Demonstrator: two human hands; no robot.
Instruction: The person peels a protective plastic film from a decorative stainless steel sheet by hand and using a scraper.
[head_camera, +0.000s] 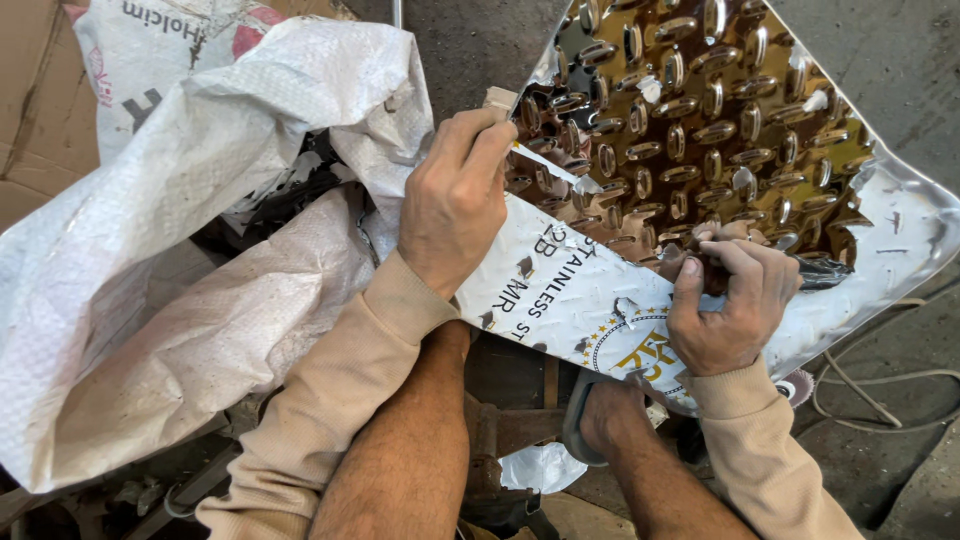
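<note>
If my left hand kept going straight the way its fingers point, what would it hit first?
The left hand points up and to the right, fingers pinching the white protective film at its torn edge. Straight on lies the bare shiny embossed metal sheet, which it would probably meet first, though depth is hard to judge.

metal sheet (690, 110): bronze mirror, oval bumps | film (560, 290): white, black print | sack (200, 200): white woven | sleeves (330, 390): beige

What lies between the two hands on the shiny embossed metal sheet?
In the head view, a strip of white printed protective film still stuck to the embossed metal sheet spans the gap between the left hand and the right hand; both pinch its torn edge.
</note>
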